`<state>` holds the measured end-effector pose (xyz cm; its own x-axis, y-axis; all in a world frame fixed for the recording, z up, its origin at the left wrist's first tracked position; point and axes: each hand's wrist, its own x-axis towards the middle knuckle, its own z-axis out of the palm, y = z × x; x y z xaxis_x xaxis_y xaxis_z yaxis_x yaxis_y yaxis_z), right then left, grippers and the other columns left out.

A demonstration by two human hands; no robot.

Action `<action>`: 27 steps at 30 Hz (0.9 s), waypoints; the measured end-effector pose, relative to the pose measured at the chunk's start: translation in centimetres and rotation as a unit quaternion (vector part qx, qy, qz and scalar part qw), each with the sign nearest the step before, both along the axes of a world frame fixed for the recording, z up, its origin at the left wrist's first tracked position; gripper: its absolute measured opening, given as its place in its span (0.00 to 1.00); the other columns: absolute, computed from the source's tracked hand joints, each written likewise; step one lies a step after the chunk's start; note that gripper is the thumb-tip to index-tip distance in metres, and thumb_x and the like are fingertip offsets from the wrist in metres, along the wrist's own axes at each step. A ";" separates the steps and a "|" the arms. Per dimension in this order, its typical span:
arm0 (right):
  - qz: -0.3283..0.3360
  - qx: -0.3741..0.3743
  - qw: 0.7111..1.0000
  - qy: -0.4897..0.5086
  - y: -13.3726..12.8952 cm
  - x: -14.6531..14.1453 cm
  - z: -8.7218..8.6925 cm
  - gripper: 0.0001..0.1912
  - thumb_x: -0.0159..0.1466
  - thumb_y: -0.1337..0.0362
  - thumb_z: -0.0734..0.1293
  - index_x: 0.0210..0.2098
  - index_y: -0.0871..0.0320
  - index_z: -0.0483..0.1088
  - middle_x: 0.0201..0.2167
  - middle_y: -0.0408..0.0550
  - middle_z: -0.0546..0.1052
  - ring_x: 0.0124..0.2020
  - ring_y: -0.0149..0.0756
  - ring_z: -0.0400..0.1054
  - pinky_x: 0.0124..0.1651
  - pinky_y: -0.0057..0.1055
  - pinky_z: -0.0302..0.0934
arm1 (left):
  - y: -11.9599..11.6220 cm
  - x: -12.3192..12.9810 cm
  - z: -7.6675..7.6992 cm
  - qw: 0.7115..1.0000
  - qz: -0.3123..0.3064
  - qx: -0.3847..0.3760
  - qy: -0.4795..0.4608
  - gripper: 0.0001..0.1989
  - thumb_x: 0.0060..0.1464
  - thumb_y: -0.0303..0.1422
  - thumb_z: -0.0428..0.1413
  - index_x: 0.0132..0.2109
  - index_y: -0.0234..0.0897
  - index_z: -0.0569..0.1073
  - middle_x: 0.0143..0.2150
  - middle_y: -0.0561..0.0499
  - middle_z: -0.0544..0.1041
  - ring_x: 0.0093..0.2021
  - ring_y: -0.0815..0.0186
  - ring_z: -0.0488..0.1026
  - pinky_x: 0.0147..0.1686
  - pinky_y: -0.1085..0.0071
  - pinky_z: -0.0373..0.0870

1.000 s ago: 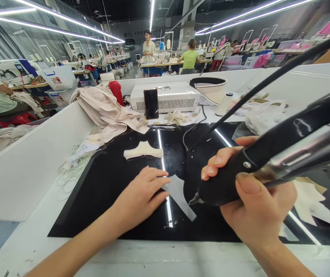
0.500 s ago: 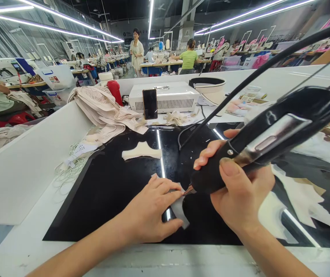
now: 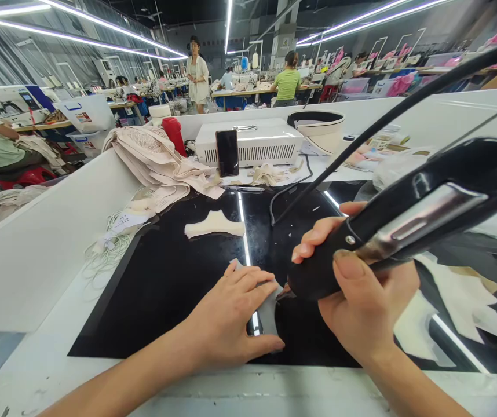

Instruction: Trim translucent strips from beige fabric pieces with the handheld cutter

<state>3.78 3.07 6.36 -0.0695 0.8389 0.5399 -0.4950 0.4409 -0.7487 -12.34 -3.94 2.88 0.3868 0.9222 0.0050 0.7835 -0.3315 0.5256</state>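
My left hand [image 3: 235,313] lies with its fingers stretched out over a thin grey piece [image 3: 269,310], pressing it on the shiny black board [image 3: 144,307]. Part of that piece is hidden under the fingers. My right hand [image 3: 365,295] is wrapped round a thick black corded hand tool [image 3: 409,223] with a silver lever and a copper-coloured tip. This tip touches or nearly touches the grey piece's right edge, close to my left index finger. Farther back on the board sits a small cream fabric piece [image 3: 214,225], apart from both hands.
Cream cut pieces [image 3: 459,295] lie at the right. The tool's black cable [image 3: 361,139] arcs overhead. Behind the board stand a phone [image 3: 227,153], a white vented box [image 3: 270,139] and draped beige fabric [image 3: 153,159]. A white partition [image 3: 48,249] borders the left; people work beyond.
The view has shifted slightly. My left thumb now covers the near end of the grey piece, and the tool has tilted a little. Both hands keep nearly the same place and hold.
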 end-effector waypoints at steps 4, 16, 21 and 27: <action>0.001 0.003 1.000 -0.003 -0.2 0.1 -0.1 0.20 0.63 0.61 0.75 0.53 0.52 0.69 0.35 0.42 0.75 0.30 0.33 0.71 0.31 0.34 0.69 | -0.1 -0.2 0.0 1.000 -0.009 0.002 0.004 0.40 0.55 0.49 0.65 0.69 0.42 0.62 0.70 0.45 0.65 0.71 0.49 0.58 0.72 0.38 0.40; 0.039 -0.001 0.999 -0.011 -1.3 0.6 0.0 0.18 0.64 0.62 0.73 0.52 0.51 0.69 0.35 0.43 0.73 0.33 0.37 0.68 0.33 0.36 0.67 | -0.1 -0.2 -0.2 1.000 -0.011 0.017 -0.012 0.42 0.53 0.49 0.67 0.69 0.41 0.64 0.70 0.43 0.66 0.71 0.46 0.59 0.72 0.38 0.41; 0.035 -0.017 0.999 -0.023 -1.5 0.6 0.2 0.17 0.64 0.63 0.73 0.52 0.50 0.69 0.34 0.43 0.73 0.33 0.36 0.68 0.34 0.36 0.66 | -0.1 -0.3 -0.5 0.999 -0.014 0.026 -0.015 0.41 0.53 0.51 0.66 0.68 0.40 0.65 0.70 0.42 0.66 0.71 0.46 0.58 0.72 0.39 0.42; 0.016 -0.047 0.999 -0.001 -2.2 0.9 1.1 0.20 0.58 0.57 0.78 0.47 0.51 0.73 0.30 0.42 0.74 0.29 0.35 0.68 0.31 0.35 0.67 | 0.0 -0.3 -0.5 0.999 -0.019 0.038 -0.011 0.43 0.53 0.50 0.66 0.70 0.41 0.62 0.69 0.43 0.67 0.71 0.48 0.59 0.72 0.41 0.43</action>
